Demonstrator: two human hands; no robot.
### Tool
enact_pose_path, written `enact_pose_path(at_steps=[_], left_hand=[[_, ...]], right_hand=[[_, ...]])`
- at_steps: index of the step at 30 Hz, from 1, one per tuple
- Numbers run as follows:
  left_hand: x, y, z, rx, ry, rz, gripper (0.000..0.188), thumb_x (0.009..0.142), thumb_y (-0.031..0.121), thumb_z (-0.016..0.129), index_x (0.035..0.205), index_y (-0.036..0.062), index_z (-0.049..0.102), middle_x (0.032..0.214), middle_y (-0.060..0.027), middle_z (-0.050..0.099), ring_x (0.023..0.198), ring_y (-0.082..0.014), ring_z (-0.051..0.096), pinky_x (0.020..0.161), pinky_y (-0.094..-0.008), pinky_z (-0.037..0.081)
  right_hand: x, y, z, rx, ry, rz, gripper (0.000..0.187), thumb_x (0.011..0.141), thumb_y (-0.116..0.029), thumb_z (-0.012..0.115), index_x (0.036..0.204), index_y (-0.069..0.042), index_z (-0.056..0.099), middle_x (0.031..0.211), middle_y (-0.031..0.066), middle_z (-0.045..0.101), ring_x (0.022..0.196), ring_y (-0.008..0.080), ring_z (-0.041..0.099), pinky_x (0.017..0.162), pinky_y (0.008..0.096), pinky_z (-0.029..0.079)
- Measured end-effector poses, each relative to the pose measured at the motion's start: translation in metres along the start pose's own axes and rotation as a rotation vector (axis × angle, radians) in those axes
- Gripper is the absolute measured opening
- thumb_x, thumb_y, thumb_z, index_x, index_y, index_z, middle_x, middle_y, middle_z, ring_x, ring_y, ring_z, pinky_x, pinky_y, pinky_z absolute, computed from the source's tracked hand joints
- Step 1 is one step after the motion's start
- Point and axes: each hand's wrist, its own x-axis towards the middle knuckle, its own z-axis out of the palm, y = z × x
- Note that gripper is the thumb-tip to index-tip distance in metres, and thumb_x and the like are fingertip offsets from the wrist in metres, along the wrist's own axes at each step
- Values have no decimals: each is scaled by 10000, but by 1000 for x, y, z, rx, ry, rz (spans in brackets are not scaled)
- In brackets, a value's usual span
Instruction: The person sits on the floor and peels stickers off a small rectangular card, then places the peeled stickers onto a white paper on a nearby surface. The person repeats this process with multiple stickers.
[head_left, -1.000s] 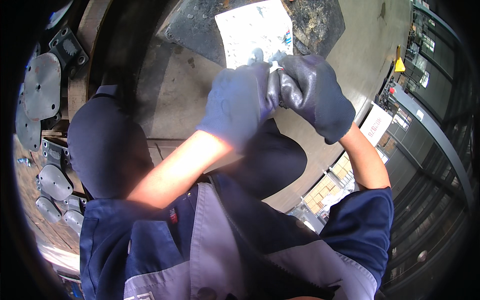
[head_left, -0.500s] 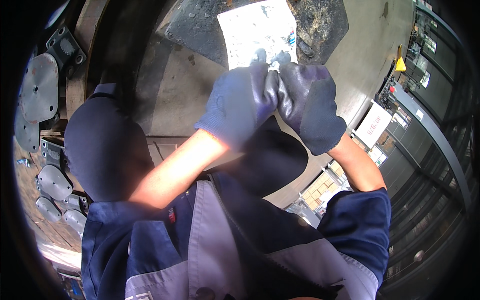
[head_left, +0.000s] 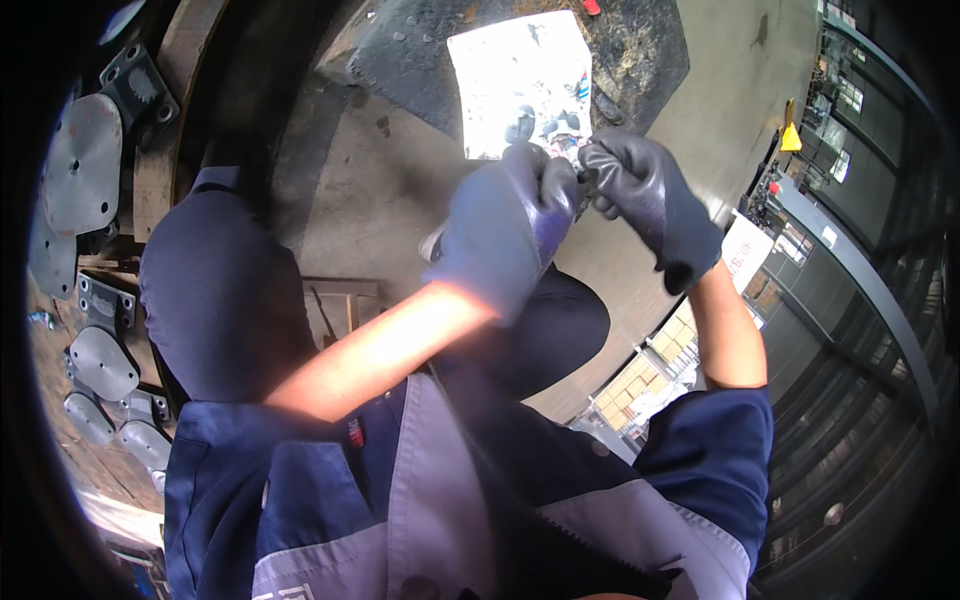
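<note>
My left hand [head_left: 512,220], in a dark work glove with a shiny coated palm, is closed with its fingers curled and its thumb at the top. Close beside it, my right hand [head_left: 650,195], in the same kind of glove, has its fingers bent into a pinch. The fingertips nearly meet, and whatever lies between them is too small or hidden to make out. Just beyond both hands sits a glaring white sheet-like or bag-like thing [head_left: 505,70] with coloured print at its right edge. Small greyish pieces [head_left: 560,135] show at its near end.
Under the white thing is a dark, stained slab [head_left: 650,60]; a small red piece [head_left: 591,7] lies on it. At left, flat grey metal plates with holes [head_left: 85,165] and brackets [head_left: 140,90] rest by wooden beams. Shelving with cartons [head_left: 635,390] stands to the right.
My hands, pressed together before, have parted slightly; the right has turned and shifted right, the left has come a little nearer and right. More of the white thing's near end shows.
</note>
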Motion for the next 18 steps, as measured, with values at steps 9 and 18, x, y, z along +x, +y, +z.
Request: enact_pose_path(at_steps=[9,18], left_hand=[[-17,-4,-2,356,-164,87,295,876,286,498,848,16,612,775,-215,633,759,-372,628,698,-455,484],[-25,-15,4,361,-98,249,318,879,320,492,848,31,621,752,-205,643,728,-371,639,691,-454,500]], right_hand=[[24,-44,-27,-1112,62,-303,178,808,-160,588,922,-30,634,734,112,620,648,268,586,621,383,448],[49,-89,-27,-1818,264,-662,91,722,-109,577,759,-99,659,713,110,625,671,288,618,593,392,474]])
